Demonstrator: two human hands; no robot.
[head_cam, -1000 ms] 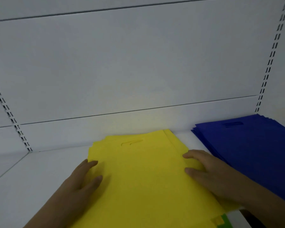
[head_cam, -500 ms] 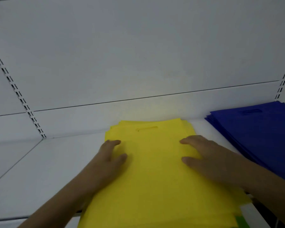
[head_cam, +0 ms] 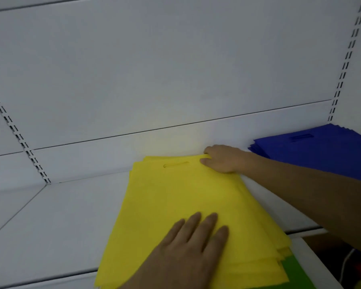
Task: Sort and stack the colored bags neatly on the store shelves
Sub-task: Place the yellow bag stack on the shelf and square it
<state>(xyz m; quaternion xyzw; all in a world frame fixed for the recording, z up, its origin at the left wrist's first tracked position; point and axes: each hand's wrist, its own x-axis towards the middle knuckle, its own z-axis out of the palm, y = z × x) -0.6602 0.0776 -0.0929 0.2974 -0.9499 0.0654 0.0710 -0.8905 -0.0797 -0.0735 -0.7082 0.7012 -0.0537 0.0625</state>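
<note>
- Now the left hand (head_cam: 193, 245) lies flat on the near part of the yellow bag stack (head_cam: 188, 207), fingers straight and spread a little, pressing down; half a second ago it sat further up, at the stack's left edge.
- Meanwhile the stack itself sits mid-shelf, its far end with the handle slot (head_cam: 176, 165) close to the back panel (head_cam: 175, 80), its near end hanging over the shelf's front lip (head_cam: 50, 277). The layers are fanned, most along the right edge and at the near right corner, so I judge the squaring-up unfinished.
- The right hand (head_cam: 222, 159) has gone from the stack's right side to its far right corner, where the fingers curl over the edge and the thumb rests on top, holding that corner. That shift reads as pinning the near end while the far corner is tugged into line.
- A green bag (head_cam: 292, 272) shows under the near right corner of the yellow ones, a colour still to be sorted out, by my reckoning.
- To the right, on the same shelf (head_cam: 40, 226), a blue bag stack (head_cam: 321, 151) lies well apart from the yellow; the right forearm crosses over its near left part, and a careless pull could drag those bags askew.
- Slotted uprights (head_cam: 345, 65) flank the panel, clear of the work.
</note>
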